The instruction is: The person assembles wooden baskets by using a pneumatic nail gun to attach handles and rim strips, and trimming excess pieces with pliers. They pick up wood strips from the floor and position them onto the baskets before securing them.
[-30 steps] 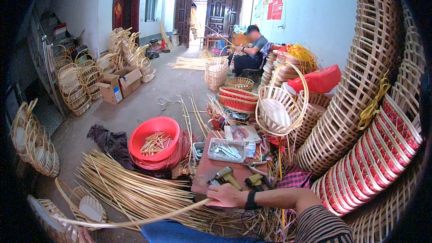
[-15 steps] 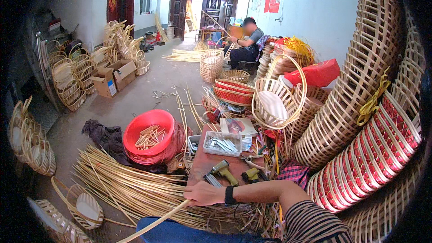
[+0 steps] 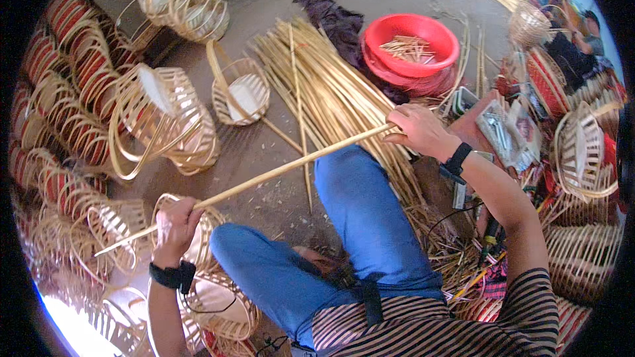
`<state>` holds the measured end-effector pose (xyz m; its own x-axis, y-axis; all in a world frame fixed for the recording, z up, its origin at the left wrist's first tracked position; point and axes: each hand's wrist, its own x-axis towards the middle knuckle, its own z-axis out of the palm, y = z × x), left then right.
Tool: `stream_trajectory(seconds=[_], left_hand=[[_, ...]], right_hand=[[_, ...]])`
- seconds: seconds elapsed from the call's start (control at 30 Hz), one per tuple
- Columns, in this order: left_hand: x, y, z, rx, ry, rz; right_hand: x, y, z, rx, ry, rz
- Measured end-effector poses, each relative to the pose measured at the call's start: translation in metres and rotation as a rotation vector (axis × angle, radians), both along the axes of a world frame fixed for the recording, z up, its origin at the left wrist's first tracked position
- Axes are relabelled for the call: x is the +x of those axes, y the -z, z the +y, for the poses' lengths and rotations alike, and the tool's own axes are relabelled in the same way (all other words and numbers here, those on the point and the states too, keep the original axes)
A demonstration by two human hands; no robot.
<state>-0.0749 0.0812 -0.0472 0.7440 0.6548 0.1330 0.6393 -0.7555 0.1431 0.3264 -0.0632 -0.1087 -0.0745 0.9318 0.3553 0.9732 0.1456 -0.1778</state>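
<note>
A long pale bamboo strip (image 3: 291, 163) slants across the view above my legs in blue jeans (image 3: 360, 211). My left hand (image 3: 173, 225) grips it toward its lower-left end, with a short tip sticking out past the fingers. My right hand (image 3: 415, 131) is closed on its upper-right end. Just beyond my right hand lies a loose bundle of long strips (image 3: 324, 73) on the floor. A small handled basket (image 3: 245, 96) with a white oval bottom sits beside the bundle, and more baskets (image 3: 169, 119) stand just beyond my left hand.
Stacked red-and-natural baskets (image 3: 69, 39) crowd the left. A red basin (image 3: 409, 26) holds short sticks. A low board (image 3: 479, 109) with trays and tools is at right, near more baskets (image 3: 582, 149). Another person (image 3: 585, 36) sits at the far upper right, beyond a dark cloth (image 3: 324, 10).
My view has swung down and leftward onto my legs. Both hands now show on the strip, stretched between them; my right hand has risen from beside the low board.
</note>
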Motion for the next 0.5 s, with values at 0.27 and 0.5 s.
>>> stream_trajectory(seconds=[0.27, 0.5], left_hand=[[0.006, 0.02, -0.032, -0.123, -0.3, -0.095], [0.027, 0.059, -0.077, -0.125, -0.541, -0.145]], right_hand=[[-0.009, 0.051, 0.038, -0.1, 0.009, 0.184], [-0.037, 0.08, 0.017, -0.173, 0.309, 0.57]])
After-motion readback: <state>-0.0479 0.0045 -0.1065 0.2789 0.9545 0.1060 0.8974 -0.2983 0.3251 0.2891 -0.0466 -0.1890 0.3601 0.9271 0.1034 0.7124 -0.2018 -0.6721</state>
